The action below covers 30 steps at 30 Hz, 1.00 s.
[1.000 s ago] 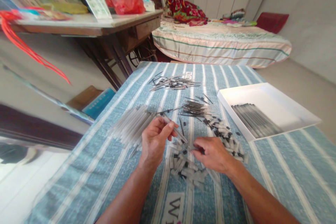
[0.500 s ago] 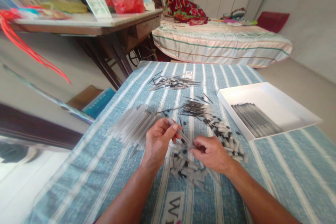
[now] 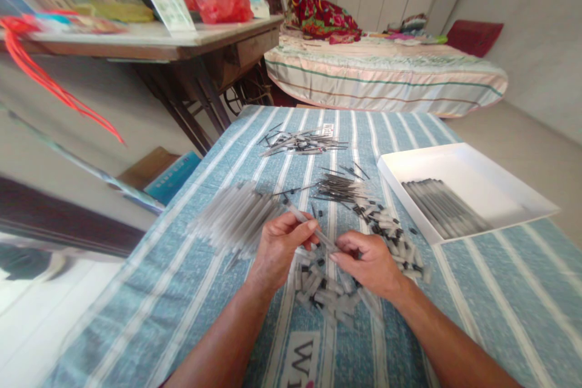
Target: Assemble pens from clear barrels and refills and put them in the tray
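Observation:
My left hand (image 3: 279,248) pinches a clear plastic pen barrel (image 3: 304,220) that slants up to the left. My right hand (image 3: 369,262) is closed at the barrel's lower end, fingers pinched on a small part I cannot make out. Both hands hover over a heap of short clear caps with black bits (image 3: 325,294) on the blue striped tablecloth (image 3: 191,291). A pile of clear barrels (image 3: 234,218) lies left of my left hand. Thin dark refills (image 3: 339,188) lie beyond the hands.
A white tray (image 3: 495,185) with a row of assembled pens (image 3: 443,209) sits at the right. Another loose pile of parts (image 3: 302,142) lies further back. A wooden table with red bags stands at the left, a bed behind.
My right hand rose from the cap heap and met the lower end of the barrel. My left hand shifted slightly right and lower with the barrel.

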{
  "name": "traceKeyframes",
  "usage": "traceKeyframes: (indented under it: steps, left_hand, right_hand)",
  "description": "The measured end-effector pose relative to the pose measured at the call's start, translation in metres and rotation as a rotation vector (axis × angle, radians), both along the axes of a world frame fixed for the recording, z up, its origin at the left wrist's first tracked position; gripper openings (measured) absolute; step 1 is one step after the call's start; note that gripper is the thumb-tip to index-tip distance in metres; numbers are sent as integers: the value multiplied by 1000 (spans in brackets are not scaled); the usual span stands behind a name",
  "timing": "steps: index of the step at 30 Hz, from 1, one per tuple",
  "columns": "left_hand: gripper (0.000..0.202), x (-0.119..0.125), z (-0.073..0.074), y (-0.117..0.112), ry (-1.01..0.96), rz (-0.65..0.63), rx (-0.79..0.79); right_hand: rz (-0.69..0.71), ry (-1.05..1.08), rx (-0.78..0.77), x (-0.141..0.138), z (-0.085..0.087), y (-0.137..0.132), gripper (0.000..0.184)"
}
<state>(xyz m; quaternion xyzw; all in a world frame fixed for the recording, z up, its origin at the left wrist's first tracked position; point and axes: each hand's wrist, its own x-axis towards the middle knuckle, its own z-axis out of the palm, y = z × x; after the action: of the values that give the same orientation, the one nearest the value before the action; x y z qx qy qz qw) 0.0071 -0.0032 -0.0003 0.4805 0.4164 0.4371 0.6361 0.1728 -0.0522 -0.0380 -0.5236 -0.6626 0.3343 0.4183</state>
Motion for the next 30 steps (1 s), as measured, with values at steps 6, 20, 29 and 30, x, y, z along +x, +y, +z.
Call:
traceKeyframes:
  steps: [6, 20, 29, 30]
  left_hand:
    - [11, 1, -3, 1, 10, 4, -12]
    - [14, 10, -8, -1, -19, 47, -84]
    - [17, 12, -9, -1, 14, 20, -84]
    - [17, 13, -9, -1, 25, 25, -85]
  right_hand:
    - [-10, 21, 38, -2, 0, -1, 17]
    - [-56, 22, 19, -3, -6, -1, 17]
    - [-44, -64, 38, -2, 0, 1, 24]
    - [-43, -84, 51, -1, 1, 2, 25]
